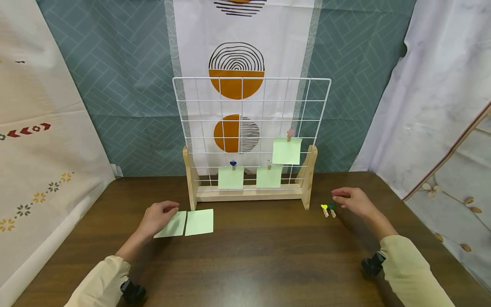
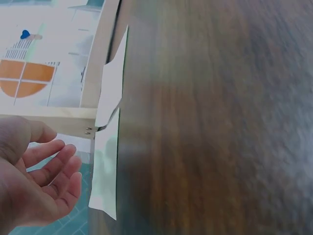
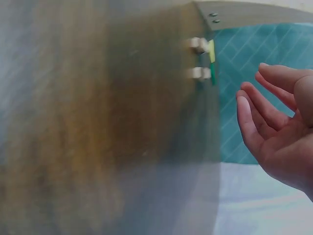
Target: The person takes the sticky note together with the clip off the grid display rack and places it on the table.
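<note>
While the left hand is held just above the left loose note, the right hand is held near two clips, a yellow heart clip and a green heart clip, lying side by side on the brown surface. The hands are well apart from each other. The head view shows mainly their backs; the wrist views add the palm sides, fingers loosely bent and clear of both paper and clips.

The right loose note lies beside its neighbour, a narrow gap between them. Only the head view shows the whole white wire grid in its wooden stand, where three green notes are fixed: an upper note under a pink heart clip, a lower left note under a blue heart clip, and a lower right note under a pale clip. The wrist views alone disclose paired screw heads on the stand's ends
</note>
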Demonstrator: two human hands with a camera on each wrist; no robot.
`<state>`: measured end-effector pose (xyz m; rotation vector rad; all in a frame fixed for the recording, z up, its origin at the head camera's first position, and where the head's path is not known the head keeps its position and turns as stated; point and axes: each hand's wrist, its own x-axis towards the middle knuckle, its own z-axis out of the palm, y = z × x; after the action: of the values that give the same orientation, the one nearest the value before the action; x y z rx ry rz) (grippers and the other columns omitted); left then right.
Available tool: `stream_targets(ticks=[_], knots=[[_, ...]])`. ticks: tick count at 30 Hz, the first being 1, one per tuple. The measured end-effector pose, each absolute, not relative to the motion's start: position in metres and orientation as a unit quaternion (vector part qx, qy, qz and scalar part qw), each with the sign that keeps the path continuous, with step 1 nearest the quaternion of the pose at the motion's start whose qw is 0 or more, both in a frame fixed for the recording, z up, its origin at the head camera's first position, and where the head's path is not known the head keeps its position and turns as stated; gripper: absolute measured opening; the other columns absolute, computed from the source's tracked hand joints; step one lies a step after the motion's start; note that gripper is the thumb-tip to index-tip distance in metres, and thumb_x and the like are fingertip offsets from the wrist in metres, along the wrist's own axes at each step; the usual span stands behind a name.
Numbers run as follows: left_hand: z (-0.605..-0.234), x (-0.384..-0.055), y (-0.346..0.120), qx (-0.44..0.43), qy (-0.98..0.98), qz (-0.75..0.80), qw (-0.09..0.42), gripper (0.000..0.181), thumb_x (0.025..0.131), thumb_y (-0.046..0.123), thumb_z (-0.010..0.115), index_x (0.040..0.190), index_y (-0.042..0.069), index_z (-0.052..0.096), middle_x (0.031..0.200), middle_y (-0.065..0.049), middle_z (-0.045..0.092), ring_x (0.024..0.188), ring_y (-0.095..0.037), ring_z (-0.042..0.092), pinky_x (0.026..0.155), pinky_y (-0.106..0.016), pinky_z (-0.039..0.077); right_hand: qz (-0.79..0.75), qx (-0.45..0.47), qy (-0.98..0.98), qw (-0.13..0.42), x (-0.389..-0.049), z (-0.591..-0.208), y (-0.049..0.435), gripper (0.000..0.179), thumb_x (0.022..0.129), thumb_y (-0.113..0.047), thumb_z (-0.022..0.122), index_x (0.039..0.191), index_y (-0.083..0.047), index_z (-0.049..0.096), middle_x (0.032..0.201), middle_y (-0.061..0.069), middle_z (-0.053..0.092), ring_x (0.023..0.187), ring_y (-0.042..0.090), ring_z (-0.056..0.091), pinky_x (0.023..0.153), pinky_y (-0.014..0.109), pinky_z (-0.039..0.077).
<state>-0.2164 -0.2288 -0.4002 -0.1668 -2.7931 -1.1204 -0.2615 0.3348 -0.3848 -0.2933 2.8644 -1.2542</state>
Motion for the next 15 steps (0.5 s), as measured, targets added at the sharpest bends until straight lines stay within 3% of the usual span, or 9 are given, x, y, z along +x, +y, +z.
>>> stream_targets(ticks=[8,15], knots=[[-0.393,-0.22,-0.216,-0.058,-0.918,-0.384,0.076,0.028,0.096,0.011,0.056,0.117,-0.007,0.064,0.109,-0.021,0.067,0.102,-0.037,0.061,0.08,-0.045,0.05,-0.4,-0.102,0.91,-0.029,-0.263,-0.362,0.32,0.037,0.099,-0.014,0.055,0.126,0.012,0.055,0.123,0.03,0.057,0.105,0.042,0.058,0.078,0.038,0.054],[-0.386,-0.224,-0.198,-0.072,-0.906,-0.409,0.079,0.028,0.097,0.01,0.056,0.119,-0.007,0.063,0.11,-0.021,0.066,0.102,-0.036,0.061,0.082,-0.047,0.05,-0.4,-0.092,0.907,-0.093,-0.263,-0.345,0.305,0.036,0.1,-0.015,0.053,0.125,0.011,0.056,0.123,0.029,0.058,0.095,0.035,0.064,0.078,0.04,0.054]])
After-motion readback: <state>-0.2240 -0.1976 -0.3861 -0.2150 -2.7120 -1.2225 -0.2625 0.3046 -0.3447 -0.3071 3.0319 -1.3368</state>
